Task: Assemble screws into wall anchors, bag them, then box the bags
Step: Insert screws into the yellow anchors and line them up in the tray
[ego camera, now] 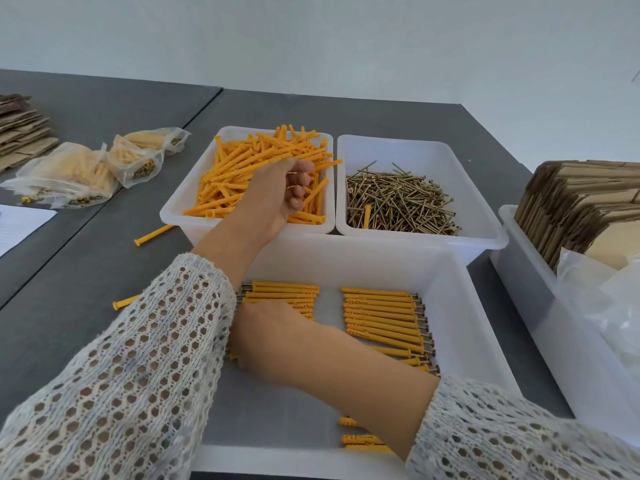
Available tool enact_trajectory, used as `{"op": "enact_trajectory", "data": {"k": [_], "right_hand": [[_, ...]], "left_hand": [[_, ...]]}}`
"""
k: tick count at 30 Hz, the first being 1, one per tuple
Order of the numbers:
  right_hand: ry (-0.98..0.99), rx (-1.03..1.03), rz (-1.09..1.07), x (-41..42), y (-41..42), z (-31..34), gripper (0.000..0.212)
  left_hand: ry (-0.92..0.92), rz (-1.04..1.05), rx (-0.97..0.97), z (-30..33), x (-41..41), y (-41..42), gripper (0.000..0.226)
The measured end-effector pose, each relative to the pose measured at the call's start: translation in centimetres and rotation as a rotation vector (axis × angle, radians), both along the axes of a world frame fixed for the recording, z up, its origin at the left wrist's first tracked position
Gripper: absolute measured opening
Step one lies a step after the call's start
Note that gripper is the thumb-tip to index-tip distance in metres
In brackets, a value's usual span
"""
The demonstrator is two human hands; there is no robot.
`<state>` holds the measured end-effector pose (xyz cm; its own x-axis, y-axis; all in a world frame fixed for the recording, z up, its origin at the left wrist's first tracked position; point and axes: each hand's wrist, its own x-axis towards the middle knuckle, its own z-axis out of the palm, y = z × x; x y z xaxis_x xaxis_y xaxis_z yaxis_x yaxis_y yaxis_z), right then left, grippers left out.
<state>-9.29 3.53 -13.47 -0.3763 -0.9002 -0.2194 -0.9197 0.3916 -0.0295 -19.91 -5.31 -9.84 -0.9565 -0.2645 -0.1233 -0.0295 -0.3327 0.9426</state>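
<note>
Our left hand point(277, 192) reaches out to twelve o'clock, into the white bin of loose anchors point(221, 188), and its fingers curl round a small bunch of yellow wall anchors point(308, 157) lifted just above the heap. Beside that bin, at one o'clock, a second white bin point(426, 157) holds the brass-coloured screws point(398, 202), with one stray anchor lying among them.

Directly before us sits the large white tray point(460, 292). Our right hand point(270, 337) is down inside it, resting on the left row of assembled anchors point(284, 292); its fingers are turned away under the palm, so we cannot tell whether they grip anything. A second row of assembled pieces point(381, 317) lies to the right, screw heads pointing toward three o'clock, and a few more point(360, 441) show near the tray's front edge.

At ten o'clock on the grey tabletop point(104, 271) lie the filled bags point(79, 174), and flat cardboard point(20, 126) is stacked beyond them. Two loose anchors point(154, 234) rest on the tabletop left of the bins. At three o'clock a further bin point(540, 306) carries folded cardboard boxes point(575, 209) and clear plastic bags point(602, 299).
</note>
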Motion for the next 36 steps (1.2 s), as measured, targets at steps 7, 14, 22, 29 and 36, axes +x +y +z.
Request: {"op": "enact_trajectory", "data": {"k": [7,14,22,29,36], "right_hand": [[-0.100,-0.089,-0.052,-0.4,0.0,-0.1,0.010],[-0.424,0.000,-0.115,-2.5,1.2,1.3,0.040],[-1.306,-0.186,-0.159,-7.2,4.4,5.5,0.032],[-1.677,-1.213,-0.404,-11.6,6.2,4.5,0.022],[-0.091,-1.000,-0.847,-14.3,8.6,1.9,0.013]], "left_hand": [[0.005,0.009,-0.033,-0.1,-0.1,0.1,0.028],[0.106,0.017,-0.574,-0.9,-0.1,0.7,0.034],[0.141,0.067,-0.670,-0.6,0.0,1.0,0.031],[0.192,0.176,-0.755,-1.2,0.2,1.2,0.027],[0.194,0.263,-1.198,-2.3,0.6,2.6,0.020]]}}
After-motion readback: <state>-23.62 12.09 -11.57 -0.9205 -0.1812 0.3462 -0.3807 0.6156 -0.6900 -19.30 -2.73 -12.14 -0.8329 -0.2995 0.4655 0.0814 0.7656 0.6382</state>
